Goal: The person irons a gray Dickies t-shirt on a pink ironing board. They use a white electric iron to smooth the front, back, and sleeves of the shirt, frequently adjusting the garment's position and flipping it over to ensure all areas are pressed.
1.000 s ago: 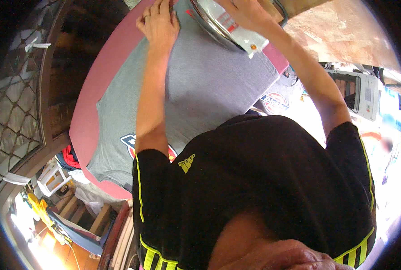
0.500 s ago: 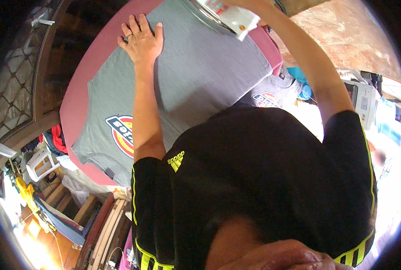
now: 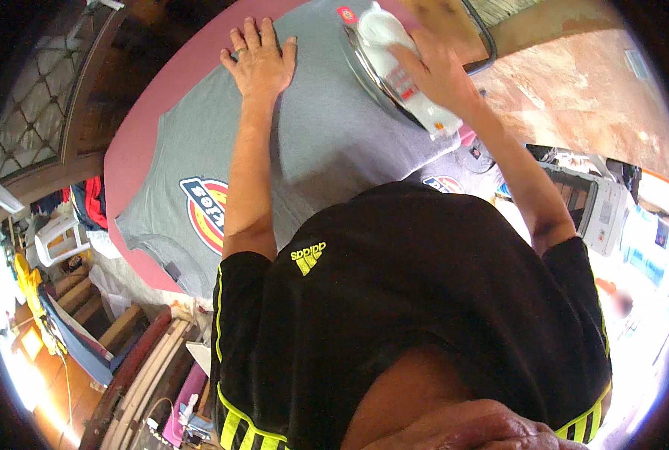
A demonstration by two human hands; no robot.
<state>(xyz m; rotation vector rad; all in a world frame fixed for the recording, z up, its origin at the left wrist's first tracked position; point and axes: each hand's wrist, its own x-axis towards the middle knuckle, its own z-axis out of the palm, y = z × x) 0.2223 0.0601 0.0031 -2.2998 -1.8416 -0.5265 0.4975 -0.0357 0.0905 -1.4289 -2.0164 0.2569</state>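
A grey T-shirt (image 3: 327,112) with a blue, red and yellow printed emblem lies spread over a pink-covered ironing board (image 3: 135,142). My left hand (image 3: 263,66) rests flat on the cloth near the board's far left side, fingers spread, a ring on one of them. To its right, my right hand (image 3: 443,71) is wrapped round a white clothes iron (image 3: 409,90) with a shiny metal base. The iron is over the right part of the shirt; its underside is hidden.
Another grey shirt (image 3: 466,169) with a similar print lies beyond the board's right edge. Further right stands a light grey box-shaped appliance (image 3: 604,210). A white plastic stool (image 3: 60,238) and wooden slats (image 3: 143,379) are at the lower left, below a dark lattice door (image 3: 34,112).
The iron and my right hand have come nearer and show more fully. My left hand appears slightly further right, still flat on the shirt; the whole view has shifted a little.
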